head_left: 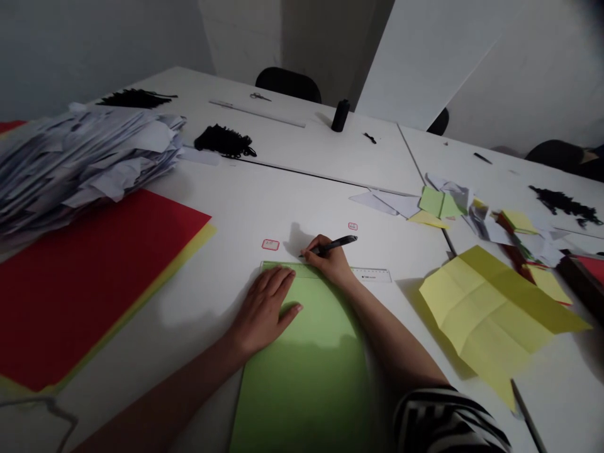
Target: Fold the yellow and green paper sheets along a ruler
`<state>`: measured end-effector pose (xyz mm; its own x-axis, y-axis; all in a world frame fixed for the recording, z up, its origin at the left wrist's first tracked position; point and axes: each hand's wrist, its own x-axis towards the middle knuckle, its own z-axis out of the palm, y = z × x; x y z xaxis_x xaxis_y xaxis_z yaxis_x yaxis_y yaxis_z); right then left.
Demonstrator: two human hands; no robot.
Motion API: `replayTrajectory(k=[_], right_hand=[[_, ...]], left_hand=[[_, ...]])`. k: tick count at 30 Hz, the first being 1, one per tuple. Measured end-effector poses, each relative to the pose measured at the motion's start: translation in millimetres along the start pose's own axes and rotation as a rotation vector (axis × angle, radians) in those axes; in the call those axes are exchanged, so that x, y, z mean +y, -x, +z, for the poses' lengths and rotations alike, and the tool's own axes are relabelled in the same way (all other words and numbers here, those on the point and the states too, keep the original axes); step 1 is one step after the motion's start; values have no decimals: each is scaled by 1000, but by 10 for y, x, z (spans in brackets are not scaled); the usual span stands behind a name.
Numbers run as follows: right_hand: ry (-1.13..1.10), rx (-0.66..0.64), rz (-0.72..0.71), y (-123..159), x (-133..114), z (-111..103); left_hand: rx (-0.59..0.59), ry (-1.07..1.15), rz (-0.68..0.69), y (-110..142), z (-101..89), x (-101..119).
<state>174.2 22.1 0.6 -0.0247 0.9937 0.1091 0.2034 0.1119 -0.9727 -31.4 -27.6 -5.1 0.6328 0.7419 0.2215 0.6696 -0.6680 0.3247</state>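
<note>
A sheet of green paper (306, 377) lies on the white table in front of me. Across its far edge rests a clear ruler (372, 274). My left hand (267, 305) lies flat with its fingers on the ruler's left part and the paper, thumb spread to the side. Pinched in my right hand (328, 258) is a black pen (342, 241), tilted, its tip near the ruler's far edge. Just beyond the ruler are two small red-bordered labels, one to the left (270, 245) and one to the right (352, 226).
Red paper (113, 270) over yellow sheets and a heap of white papers (85, 157) lie left. A creased yellow paper (481, 302) and paper scraps (434, 202) are right. Farther back are black yarn (224, 139), a black spool (340, 116), scissors (260, 97) and a long ruler (257, 113).
</note>
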Motion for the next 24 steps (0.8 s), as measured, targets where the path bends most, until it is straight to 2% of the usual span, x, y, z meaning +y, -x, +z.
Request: replayTrajectory(k=[13,24], right_hand=[[83,-35,-58,38,79,-12],[117,-46,-47,39,98,-14]], left_hand=[[-19,5,0,-7,7,-5],[-23,20,-6,-8,3,-4]])
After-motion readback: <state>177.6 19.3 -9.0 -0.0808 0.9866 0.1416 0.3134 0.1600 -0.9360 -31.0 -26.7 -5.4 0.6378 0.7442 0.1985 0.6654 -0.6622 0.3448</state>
